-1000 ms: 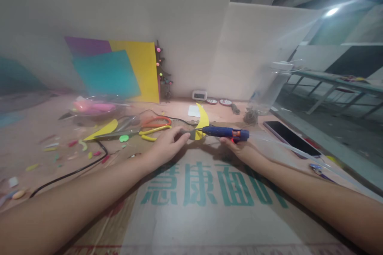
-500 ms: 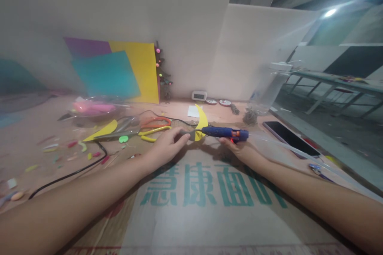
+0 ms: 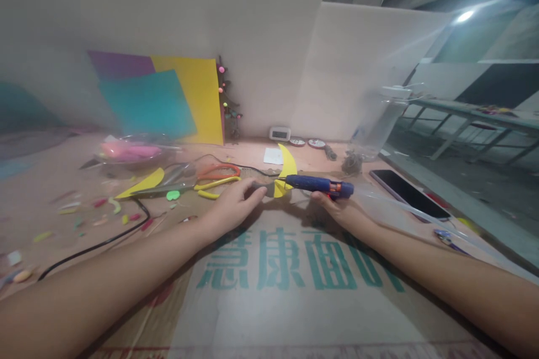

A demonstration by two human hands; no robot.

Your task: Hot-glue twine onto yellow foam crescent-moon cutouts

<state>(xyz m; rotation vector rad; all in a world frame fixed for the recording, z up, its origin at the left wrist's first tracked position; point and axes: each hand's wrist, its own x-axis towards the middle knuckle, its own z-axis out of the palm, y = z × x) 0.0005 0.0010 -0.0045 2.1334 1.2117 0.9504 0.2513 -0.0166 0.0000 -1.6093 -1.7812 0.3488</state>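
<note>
Yellow crescent just beyond left fingers, pinched nearly closed on small grey piece.

display — readout too small | right hand — partly hidden by glue gun | pink bundle blurred

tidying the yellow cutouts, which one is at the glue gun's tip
The central crescent at the blue glue gun; the other yellow cutout lies farther left, near the green piece.

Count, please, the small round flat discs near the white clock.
2. One disc lies just right of the white clock; the other disc lies farther right. I see no others.
</note>
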